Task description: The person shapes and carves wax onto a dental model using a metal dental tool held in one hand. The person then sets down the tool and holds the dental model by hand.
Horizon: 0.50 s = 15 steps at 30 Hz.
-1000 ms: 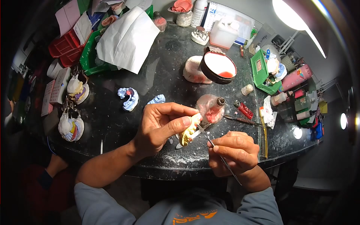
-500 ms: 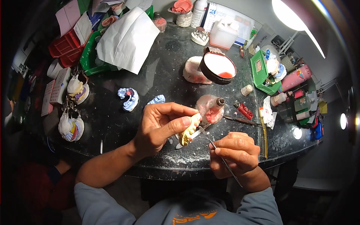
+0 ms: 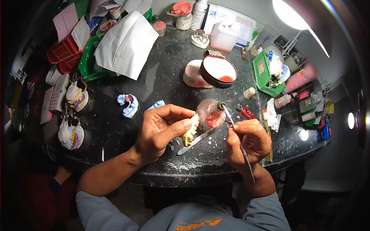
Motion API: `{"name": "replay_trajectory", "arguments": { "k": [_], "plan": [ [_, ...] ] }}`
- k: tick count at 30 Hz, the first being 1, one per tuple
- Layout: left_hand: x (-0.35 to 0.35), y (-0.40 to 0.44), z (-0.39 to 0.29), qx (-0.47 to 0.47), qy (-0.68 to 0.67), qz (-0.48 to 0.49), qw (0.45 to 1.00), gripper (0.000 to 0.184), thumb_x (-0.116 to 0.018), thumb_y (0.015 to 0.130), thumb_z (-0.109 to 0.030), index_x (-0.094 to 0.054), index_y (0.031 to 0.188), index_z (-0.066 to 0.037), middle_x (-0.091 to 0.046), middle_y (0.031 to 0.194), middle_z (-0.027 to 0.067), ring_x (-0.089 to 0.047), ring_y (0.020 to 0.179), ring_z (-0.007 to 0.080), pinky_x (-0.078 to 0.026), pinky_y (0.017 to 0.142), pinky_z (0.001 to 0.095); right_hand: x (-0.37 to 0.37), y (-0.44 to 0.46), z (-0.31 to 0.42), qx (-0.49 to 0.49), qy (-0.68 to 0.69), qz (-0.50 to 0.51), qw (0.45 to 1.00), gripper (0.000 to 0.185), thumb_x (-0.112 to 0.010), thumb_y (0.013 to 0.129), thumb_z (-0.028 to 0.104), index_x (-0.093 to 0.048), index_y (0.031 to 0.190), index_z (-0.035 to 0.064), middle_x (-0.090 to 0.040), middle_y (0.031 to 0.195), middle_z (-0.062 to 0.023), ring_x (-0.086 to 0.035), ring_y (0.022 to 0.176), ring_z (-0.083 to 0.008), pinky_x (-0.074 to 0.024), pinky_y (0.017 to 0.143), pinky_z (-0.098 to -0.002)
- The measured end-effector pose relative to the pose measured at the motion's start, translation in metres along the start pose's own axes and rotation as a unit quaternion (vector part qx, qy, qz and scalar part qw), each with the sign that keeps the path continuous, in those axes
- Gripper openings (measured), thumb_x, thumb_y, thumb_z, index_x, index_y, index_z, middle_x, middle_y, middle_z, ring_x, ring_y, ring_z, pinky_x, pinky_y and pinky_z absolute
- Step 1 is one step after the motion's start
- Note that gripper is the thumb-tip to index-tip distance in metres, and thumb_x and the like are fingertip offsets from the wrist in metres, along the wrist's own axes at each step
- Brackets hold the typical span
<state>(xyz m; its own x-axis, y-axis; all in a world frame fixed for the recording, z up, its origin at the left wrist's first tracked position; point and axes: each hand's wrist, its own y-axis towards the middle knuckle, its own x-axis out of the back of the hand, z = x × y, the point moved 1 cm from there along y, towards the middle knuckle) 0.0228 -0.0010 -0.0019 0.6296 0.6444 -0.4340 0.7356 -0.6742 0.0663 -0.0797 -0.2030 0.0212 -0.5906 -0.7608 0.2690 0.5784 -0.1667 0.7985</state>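
My left hand (image 3: 162,131) pinches a yellow dental cast (image 3: 190,133) with a row of teeth along it, between thumb and fingers. In my right hand (image 3: 250,143) is a slim metal dental carving tool (image 3: 246,159). Its flat upper tip is at the metal neck of a round glass spirit burner (image 3: 211,113); whether they touch I cannot tell, and no flame shows. Under the cast, a scalpel-like knife (image 3: 194,143) lies on the bench. Beyond my left hand sit a blue-white dental cast (image 3: 128,105) and a smaller blue piece (image 3: 157,104), partly hidden by the hand.
A round dark-rimmed tin of pink wax (image 3: 219,70) leans on a whitish block (image 3: 194,73). Plaster models on articulators (image 3: 71,133) stand at left. Green bins (image 3: 266,73) flank the bench. A red lighter (image 3: 246,112) lies right of the burner; a lamp (image 3: 291,15) hangs above.
My right hand has moved right, taking the carving tool's tip from beside the yellow cast up to the burner's neck. The left hand still holds the cast. The whole view has shifted slightly.
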Motion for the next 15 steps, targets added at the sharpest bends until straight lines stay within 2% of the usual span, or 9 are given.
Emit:
{"name": "replay_trajectory", "arguments": {
  "k": [4,5,8,15],
  "plan": [
    [0.000,-0.001,-0.002,0.017,-0.001,0.004,1.000,0.030,-0.064,0.093,-0.010,-0.063,0.116,0.009,-0.070,0.105,0.0198,-0.071,0.086,0.0182,-0.061,0.077,0.0323,0.000,0.003,0.008,0.043,-0.016,0.035,0.998,0.020,-0.067,0.069,-0.012,-0.063,0.087,-0.0041,-0.067,0.075,-0.0142,-0.064,0.057,-0.0196,-0.0513,0.052,-0.0270],
    [-0.001,-0.001,-0.003,0.026,-0.002,0.003,1.000,0.030,-0.064,0.093,-0.011,-0.063,0.115,0.010,-0.070,0.105,0.0201,-0.071,0.086,0.0183,-0.061,0.077,0.0322,0.000,0.007,0.012,0.079,-0.024,0.062,0.995,0.022,-0.070,0.067,-0.010,-0.064,0.087,-0.0032,-0.067,0.073,-0.0140,-0.066,0.055,-0.0209,-0.0526,0.049,-0.0285],
    [-0.001,-0.002,-0.003,0.033,-0.009,0.007,0.999,0.030,-0.062,0.094,-0.011,-0.063,0.115,0.010,-0.070,0.105,0.0215,-0.071,0.085,0.0186,-0.061,0.077,0.0323,-0.008,0.000,0.011,0.100,0.033,0.062,0.992,0.028,-0.075,0.064,-0.009,-0.067,0.090,-0.0012,-0.067,0.071,-0.0123,-0.064,0.052,-0.0175,-0.0510,0.045,-0.0286],
    [0.001,-0.003,-0.002,0.035,-0.018,0.013,0.999,0.030,-0.061,0.094,-0.012,-0.063,0.114,0.009,-0.070,0.106,0.0237,-0.071,0.085,0.0187,-0.061,0.075,0.0320,-0.009,-0.001,0.009,0.121,0.053,0.098,0.986,0.028,-0.077,0.063,-0.008,-0.070,0.089,-0.0011,-0.070,0.074,-0.0129,-0.065,0.052,-0.0175,-0.0508,0.045,-0.0277]
  ]
}}
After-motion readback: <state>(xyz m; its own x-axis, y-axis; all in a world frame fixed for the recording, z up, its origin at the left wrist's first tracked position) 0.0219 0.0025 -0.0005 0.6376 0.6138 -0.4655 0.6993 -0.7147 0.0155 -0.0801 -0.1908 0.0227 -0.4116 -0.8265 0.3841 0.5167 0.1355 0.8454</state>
